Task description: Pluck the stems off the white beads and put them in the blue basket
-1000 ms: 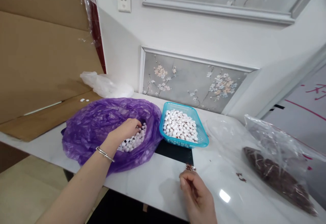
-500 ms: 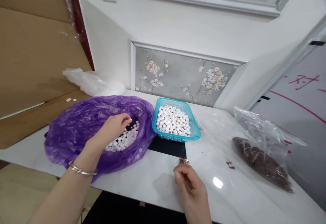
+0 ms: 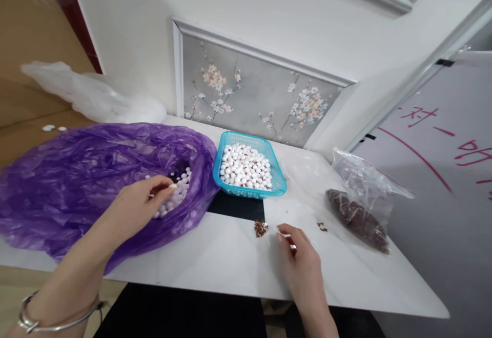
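Note:
Over the mouth of a purple plastic bag (image 3: 96, 158), my left hand (image 3: 140, 197) pinches a small white ball (image 3: 172, 186) between thumb and fingertips. Several similar white balls (image 3: 183, 186) lie inside the bag below it. My right hand (image 3: 302, 258) is just above the tabletop, thumb and index finger pinched together around a tiny whitish thing I cannot make out clearly. Just left of its fingertips lies a small pile of reddish-brown bits (image 3: 260, 228). Behind both hands, a blue plastic basket (image 3: 282, 186) holds many white balls (image 3: 246, 166) with brown specks among them.
A clear bag of brown material (image 3: 357, 220) lies at the right, near a few loose brown bits (image 3: 322, 227). A black flat piece (image 3: 236, 205) sits before the basket. White plastic (image 3: 115, 104) and cardboard (image 3: 23, 133) are at the left; a whiteboard (image 3: 430, 174) stands right.
The view has shifted, so the scene sits farther left and higher. My right hand has moved right, away from the brown pile, which is now uncovered. My left hand stays over the bag.

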Demonstrator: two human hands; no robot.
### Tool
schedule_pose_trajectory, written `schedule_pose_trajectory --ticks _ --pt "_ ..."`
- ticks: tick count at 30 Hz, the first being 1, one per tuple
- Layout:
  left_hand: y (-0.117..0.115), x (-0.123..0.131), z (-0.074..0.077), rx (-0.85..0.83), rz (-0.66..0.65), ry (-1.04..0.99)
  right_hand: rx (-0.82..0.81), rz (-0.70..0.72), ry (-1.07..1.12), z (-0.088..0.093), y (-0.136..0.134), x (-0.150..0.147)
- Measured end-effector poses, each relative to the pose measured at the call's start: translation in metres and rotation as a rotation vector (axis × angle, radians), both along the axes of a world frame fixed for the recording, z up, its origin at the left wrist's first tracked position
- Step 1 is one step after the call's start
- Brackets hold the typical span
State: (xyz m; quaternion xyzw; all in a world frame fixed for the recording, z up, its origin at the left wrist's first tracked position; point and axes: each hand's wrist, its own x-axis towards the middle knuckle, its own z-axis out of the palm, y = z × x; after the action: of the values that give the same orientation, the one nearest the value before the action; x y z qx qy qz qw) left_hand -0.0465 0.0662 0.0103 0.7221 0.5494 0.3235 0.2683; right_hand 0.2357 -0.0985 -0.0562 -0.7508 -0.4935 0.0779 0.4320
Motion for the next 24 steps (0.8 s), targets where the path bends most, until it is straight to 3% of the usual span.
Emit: schedule_pose_trajectory --ticks 2,4,8,12,16,21,24 --pt "-0.001 -0.004 -0.002 0.038 -0.024 0.161 -0.038 0.033 -0.079 0.000 0.009 0.001" --pt "-0.005 -0.004 -0.001 0.088 -0.013 0.178 -0.071 0.059 -0.099 0.002 0.017 0.002" --pt "-0.024 0.003 0.006 0.116 0.073 -0.189 -0.125 0.088 -0.127 0.005 0.028 0.004" --pt "-0.052 0.026 0.004 -0.303 -0.103 -0.699 -0.120 0.099 -0.123 0.004 0.028 0.003" --pt "-0.076 0.057 -0.014 -0.770 -0.238 -1.084 -0.087 0.074 -0.092 0.002 0.024 0.003" --pt "-0.088 0.074 -0.031 -1.010 -0.280 -1.212 -0.073 -0.001 0.021 0.006 0.015 0.001" --pt "-0.089 0.075 -0.034 -1.062 -0.258 -1.235 -0.029 0.083 0.268 0.016 0.010 -0.011"
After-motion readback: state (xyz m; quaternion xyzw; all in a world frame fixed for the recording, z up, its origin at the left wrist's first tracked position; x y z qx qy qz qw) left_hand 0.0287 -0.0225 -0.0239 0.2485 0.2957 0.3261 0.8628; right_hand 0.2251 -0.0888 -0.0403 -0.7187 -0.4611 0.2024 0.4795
